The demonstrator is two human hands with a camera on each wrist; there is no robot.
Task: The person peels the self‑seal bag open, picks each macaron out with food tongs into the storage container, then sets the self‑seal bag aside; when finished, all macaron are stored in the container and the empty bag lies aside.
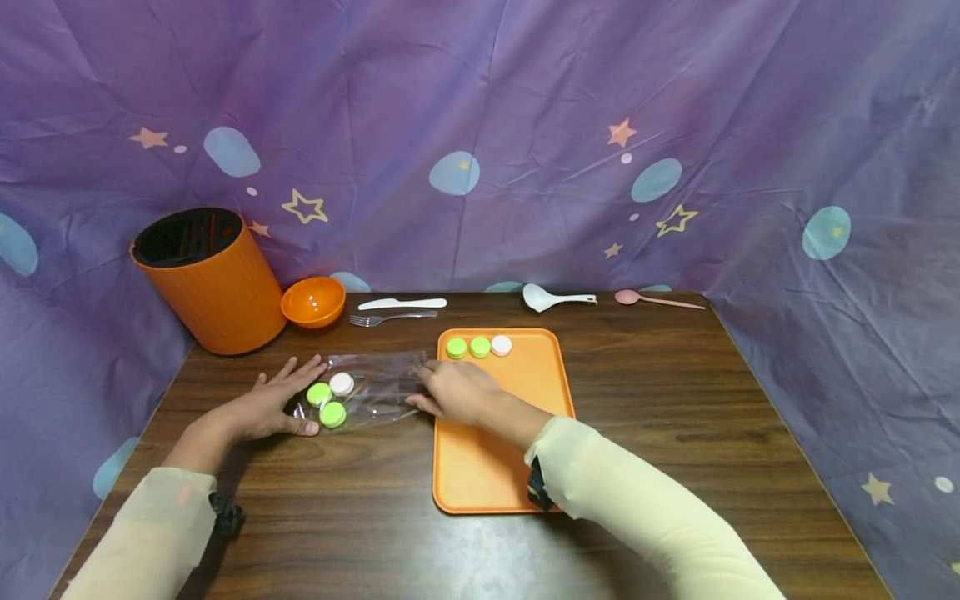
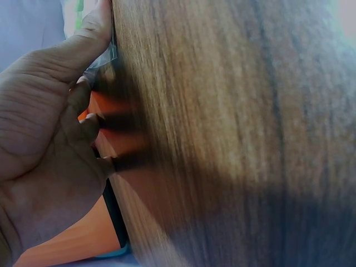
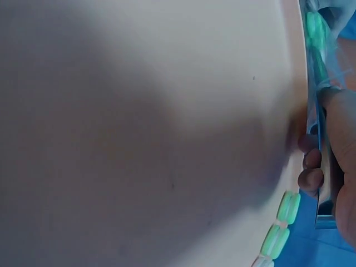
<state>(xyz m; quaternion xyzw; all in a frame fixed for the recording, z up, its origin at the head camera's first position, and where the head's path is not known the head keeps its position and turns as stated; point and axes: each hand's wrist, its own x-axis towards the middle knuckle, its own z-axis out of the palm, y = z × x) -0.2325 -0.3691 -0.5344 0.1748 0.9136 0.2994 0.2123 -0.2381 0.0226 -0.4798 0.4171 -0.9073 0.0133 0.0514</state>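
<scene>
A clear plastic bag lies on the table with two green macarons and a white macaron at its left end. My left hand rests at that end, fingers and thumb spread around the macarons. At the bag's other end, my right hand pinches the edge between thumb and curled fingers, over the left rim of an orange tray. Along the tray's far side sit two more green macarons and a white macaron, seen partly in the right wrist view.
Behind the left hand stand an orange knife block and an orange bowl. A white knife, a fork, a white ladle and a pink spoon line the table's back edge before a purple curtain.
</scene>
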